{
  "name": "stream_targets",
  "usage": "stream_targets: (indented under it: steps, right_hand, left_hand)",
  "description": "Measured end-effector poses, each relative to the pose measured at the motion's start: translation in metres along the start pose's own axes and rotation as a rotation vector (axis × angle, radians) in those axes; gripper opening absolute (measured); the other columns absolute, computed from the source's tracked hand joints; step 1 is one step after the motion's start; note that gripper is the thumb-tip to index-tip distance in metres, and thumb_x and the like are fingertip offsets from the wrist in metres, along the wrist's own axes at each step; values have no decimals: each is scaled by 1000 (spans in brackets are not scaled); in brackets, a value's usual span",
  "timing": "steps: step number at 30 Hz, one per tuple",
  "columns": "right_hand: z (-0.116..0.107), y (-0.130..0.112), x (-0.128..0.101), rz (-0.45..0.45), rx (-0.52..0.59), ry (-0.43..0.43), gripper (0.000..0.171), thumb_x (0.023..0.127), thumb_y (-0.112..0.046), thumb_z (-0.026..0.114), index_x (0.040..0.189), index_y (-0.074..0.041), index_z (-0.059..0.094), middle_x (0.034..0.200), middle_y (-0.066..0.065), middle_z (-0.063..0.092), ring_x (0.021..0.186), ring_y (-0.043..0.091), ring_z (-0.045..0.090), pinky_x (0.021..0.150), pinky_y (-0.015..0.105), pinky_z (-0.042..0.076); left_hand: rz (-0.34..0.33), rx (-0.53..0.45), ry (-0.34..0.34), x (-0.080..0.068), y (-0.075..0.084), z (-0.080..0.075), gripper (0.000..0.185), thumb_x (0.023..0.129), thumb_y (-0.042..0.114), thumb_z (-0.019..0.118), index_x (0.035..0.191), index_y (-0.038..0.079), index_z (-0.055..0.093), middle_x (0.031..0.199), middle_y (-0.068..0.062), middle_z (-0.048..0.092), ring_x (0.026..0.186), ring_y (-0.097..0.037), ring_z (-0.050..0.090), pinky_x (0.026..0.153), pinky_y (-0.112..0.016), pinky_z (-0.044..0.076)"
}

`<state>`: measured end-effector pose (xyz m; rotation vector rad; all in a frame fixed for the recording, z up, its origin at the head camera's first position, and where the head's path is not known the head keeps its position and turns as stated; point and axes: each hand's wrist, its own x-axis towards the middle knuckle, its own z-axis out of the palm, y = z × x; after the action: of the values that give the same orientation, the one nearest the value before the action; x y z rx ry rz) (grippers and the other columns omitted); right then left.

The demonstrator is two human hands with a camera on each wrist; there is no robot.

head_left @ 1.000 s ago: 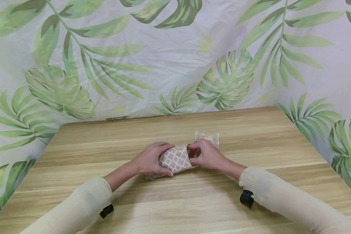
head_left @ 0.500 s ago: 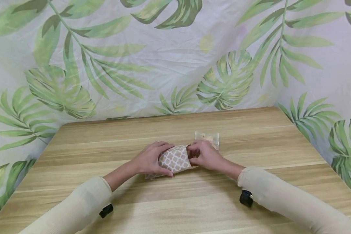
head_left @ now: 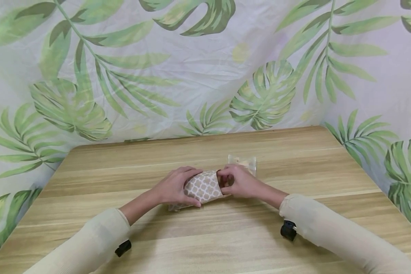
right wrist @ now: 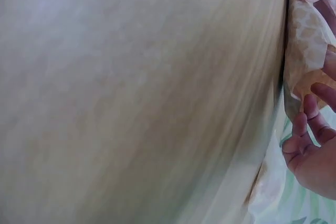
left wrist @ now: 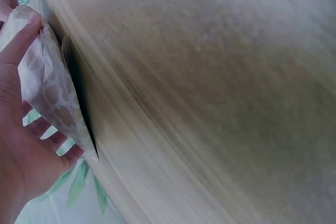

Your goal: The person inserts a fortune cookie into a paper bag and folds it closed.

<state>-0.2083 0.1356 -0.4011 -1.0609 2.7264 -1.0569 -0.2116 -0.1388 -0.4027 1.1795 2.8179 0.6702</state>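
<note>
A small paper bag [head_left: 203, 186] with a tan and white lattice pattern lies on the wooden table, its mouth gaping to the right. My left hand [head_left: 174, 187] grips the bag's closed end, thumb on the near side and fingers over the far side; the left wrist view shows the thumb on the paper [left wrist: 55, 95]. At the mouth, my right hand [head_left: 242, 182] has curled fingers at the rim, some partly inside. In the right wrist view, fingertips [right wrist: 311, 106] pinch the bag's edge. What lies inside the bag is hidden.
Just behind my right hand lies a clear packet [head_left: 248, 163] with something pale orange in it, partly covered by the hand. The wooden table [head_left: 205, 243] extends around the bag. A leaf-patterned cloth [head_left: 205, 76] hangs behind the table's back edge.
Both hands and the paper bag have shifted very slightly to the left. My right fingers stay at the bag's mouth and the left grip is unchanged.
</note>
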Motion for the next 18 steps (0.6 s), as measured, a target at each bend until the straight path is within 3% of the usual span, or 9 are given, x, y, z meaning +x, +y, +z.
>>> stream_targets:
  steps: [4, 12, 18]
  right_hand:
    - [-7, 4, -4, 32, 54, 15, 46, 78, -14, 90, 119, 2, 75, 101, 7, 73, 88, 18, 62, 79, 34, 54]
    - [-29, 15, -9, 8, 6, 102, 38, 80, -3, 88, 114, 4, 75, 93, 12, 70, 86, 27, 65, 79, 44, 57]
    - [-45, 26, -12, 46, -66, 171, 35, 82, 0, 83, 115, 6, 74, 104, 18, 72, 99, 36, 67, 90, 54, 56]
  left_hand:
    - [-4, 1, -3, -1, -1, 0, 99, 69, 53, 92, 146, 3, 56, 139, -19, 60, 128, -39, 58, 105, -57, 48]
    - [24, 13, 16, -3, -3, 0, 98, 69, 53, 91, 145, 2, 57, 138, -20, 61, 126, -40, 58, 102, -60, 48]
    - [22, 13, 16, -3, -2, -1, 99, 68, 53, 92, 146, 2, 57, 139, -19, 61, 128, -40, 57, 104, -60, 47]
